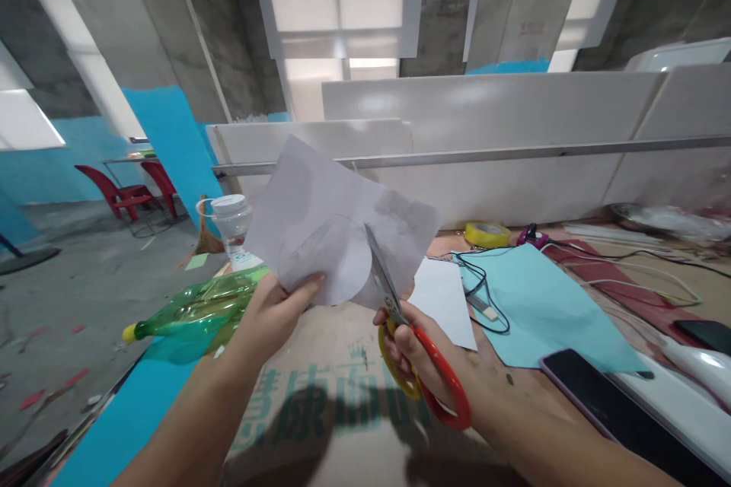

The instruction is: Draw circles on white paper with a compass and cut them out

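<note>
A white sheet of paper [320, 205] is raised above the table, with a curved cut running through it and a faint drawn line on its face. My left hand [288, 308] pinches its lower left edge, thumb on the near side. In my right hand [419, 342] is a pair of scissors [384, 278] with one red and one yellow handle loop. Their blades point up and away, at the cut in the paper. The rounded lower part of the sheet hangs left of the blades.
On the left lie a green plastic bottle [194, 308] and a clear jar [231, 224] with a white lid. To the right are yellow tape [487, 234], light blue paper [548, 297], a black cable [485, 297] and a phone [605, 396]. Printed cardboard [320, 342] lies beneath my hands.
</note>
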The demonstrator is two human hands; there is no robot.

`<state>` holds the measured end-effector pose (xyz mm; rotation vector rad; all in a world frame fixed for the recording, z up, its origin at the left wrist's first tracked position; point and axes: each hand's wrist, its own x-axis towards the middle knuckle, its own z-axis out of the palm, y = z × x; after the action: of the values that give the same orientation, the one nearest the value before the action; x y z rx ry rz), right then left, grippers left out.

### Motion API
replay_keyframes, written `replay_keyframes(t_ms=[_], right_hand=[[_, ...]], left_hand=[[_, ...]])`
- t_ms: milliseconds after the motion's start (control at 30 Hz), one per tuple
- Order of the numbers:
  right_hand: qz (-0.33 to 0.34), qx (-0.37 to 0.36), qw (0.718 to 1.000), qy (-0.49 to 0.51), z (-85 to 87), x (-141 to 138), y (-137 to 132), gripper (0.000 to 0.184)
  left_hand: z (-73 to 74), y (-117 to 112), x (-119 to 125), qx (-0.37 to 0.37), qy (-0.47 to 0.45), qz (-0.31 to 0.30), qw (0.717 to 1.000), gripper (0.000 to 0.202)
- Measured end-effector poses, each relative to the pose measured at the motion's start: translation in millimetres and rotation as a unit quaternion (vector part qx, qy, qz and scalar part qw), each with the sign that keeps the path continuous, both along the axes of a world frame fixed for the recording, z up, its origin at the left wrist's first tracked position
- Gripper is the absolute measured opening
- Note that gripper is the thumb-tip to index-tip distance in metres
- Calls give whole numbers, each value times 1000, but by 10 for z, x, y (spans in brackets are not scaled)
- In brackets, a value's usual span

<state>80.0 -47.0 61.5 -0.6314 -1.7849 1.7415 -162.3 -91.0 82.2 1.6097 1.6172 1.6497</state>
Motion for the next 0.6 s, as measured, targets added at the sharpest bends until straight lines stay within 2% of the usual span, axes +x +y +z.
replay_keyframes(t_ms=[167,300,500,600], right_hand=[[17,-16,1000,19,-84,-20,20,68],[9,-3,1000,21,-82,-13,32,71],[21,-22,999,13,-89,-18,22,70],[23,-3,1000,0,-165,-36,71,67]], left_hand=[[5,5,-7,-16,-12,-12,1000,34],[14,17,-8,-17,-32,-16,999,36],[7,42,-14,-2,-38,-11,999,38],[3,71,-63,-14,-14,30,999,38]])
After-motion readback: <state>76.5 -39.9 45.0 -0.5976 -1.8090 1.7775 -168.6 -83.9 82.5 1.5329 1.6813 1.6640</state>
